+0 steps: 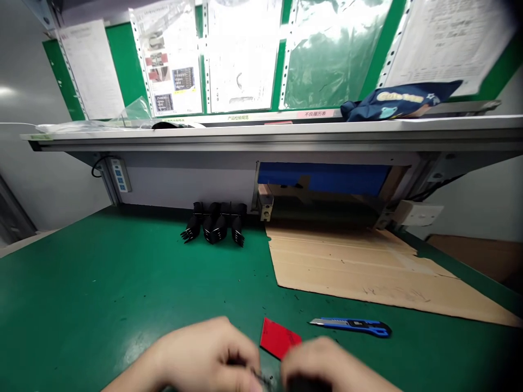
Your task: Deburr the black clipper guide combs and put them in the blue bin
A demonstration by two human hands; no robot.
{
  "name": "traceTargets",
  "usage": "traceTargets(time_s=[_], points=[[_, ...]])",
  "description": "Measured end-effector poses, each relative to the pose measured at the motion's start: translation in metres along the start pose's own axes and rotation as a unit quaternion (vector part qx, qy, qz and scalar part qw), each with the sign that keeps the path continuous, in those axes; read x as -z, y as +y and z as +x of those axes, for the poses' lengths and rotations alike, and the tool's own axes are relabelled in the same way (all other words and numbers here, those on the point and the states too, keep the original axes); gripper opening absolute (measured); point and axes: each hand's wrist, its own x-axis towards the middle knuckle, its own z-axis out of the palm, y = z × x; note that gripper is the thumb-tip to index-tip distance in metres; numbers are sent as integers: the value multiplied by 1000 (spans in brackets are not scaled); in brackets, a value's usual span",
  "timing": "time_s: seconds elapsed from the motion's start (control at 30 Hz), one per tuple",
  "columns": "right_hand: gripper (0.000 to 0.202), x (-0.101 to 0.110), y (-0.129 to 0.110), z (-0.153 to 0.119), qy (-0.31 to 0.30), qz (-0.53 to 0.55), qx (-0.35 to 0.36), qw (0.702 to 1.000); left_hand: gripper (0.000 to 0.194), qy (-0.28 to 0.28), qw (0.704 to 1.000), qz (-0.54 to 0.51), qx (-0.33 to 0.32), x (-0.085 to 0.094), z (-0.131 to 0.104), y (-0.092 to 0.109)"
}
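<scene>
Both hands crowd the lower edge of the view, blurred and partly cut off. On a clock face laid over the view, the left hand (208,356) sits between 6 and 7 o'clock with its fingers curled. A thin dark piece (261,377) shows by its fingertips, near 6 o'clock, too smeared to make out; whether that grip is tight on it, I cannot tell. The right hand (322,363), at 5 o'clock, is bent over with its fingertips out of sight. A black shape (308,384) beneath it is cut off by the frame, and I cannot tell whether this grip is wide, narrow or holding it.

Between 5 and 6 o'clock a red block (279,336) lies on the green tabletop (143,283), its near corner hidden behind the right hand; whether they touch is unclear. Near the block lies a blue knife (353,325), its blade out toward 9 o'clock. At 4 o'clock is cardboard (347,267) with unreadable marks, its far edge by a murky opening below a blue panel (324,173). Black pronged pieces (216,223), seemingly 4, overlap at 8 o'clock. Papers (243,54) above the shelf (229,139) at 12 o'clock are washed out by glare.
</scene>
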Motion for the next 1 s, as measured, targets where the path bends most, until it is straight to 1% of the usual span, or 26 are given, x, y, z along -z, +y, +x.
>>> traceTargets(time_s=[0.03,0.07,0.1,0.13,0.17,0.2,0.23,0.3,0.33,0.37,0.4,0.43,0.5,0.53,0.57,0.6,0.63,0.67,0.7,0.73,0.77,0.8,0.87,0.93,1.0], points=[[24,7,4,2,58,47,-54,996,33,67,996,-63,22,1,3,-1],[27,13,7,5,115,89,-104,984,38,149,980,-122,44,1,7,-3],[30,17,10,8,167,114,-146,968,41,230,956,-172,57,0,11,-5],[32,19,11,11,215,114,-174,954,42,296,930,-209,61,-2,15,-8],[33,18,12,12,239,94,-185,949,42,341,910,-229,61,-6,19,-10],[34,15,10,14,233,62,-183,953,42,367,898,-237,57,-10,23,-12],[34,10,8,14,212,23,-174,961,42,375,893,-244,49,-16,27,-15],[37,-2,4,14,146,-49,-145,977,43,366,890,-271,26,-28,33,-19],[37,-8,3,14,120,-74,-133,981,43,357,884,-300,13,-34,35,-21],[37,-12,3,14,104,-93,-123,983,44,344,873,-347,2,-40,36,-22],[36,-16,4,14,99,-109,-115,982,45,326,852,-410,-1,-44,37,-23],[37,-17,7,14,106,-125,-105,981,46,304,824,-478,7,-48,37,-23],[39,-16,13,15,133,-152,-83,976,47,256,768,-586,36,-50,37,-22],[40,-13,15,16,142,-155,-76,975,47,238,759,-605,47,-48,36,-21],[39,-8,15,17,139,-147,-76,977,44,232,776,-585,50,-43,34,-20],[36,-4,13,19,117,-128,-81,981,41,242,820,-517,49,-37,33,-20],[31,1,9,22,81,-106,-91,987,38,269,870,-411,46,-28,31,-20],[27,5,3,25,37,-88,-99,991,36,307,906,-288,45,-18,28,-20],[24,8,-5,28,-8,-78,-101,992,35,351,919,-171,48,-7,25,-21],[23,8,-12,32,-50,-78,-95,991,34,393,915,-81,53,5,21,-22],[25,8,-20,36,-81,-87,-84,989,35,424,903,-29,60,15,17,-23],[31,6,-26,39,-102,-101,-73,987,36,444,894,-9,64,25,12,-24],[48,0,-35,46,-119,-121,-53,984,39,448,891,1,71,39,3,-25],[58,-4,-36,52,-95,-136,-26,986,42,427,901,14,73,46,-6,-23],[57,-4,-34,57,-34,-180,16,983,42,388,919,25,67,47,-13,-18]])
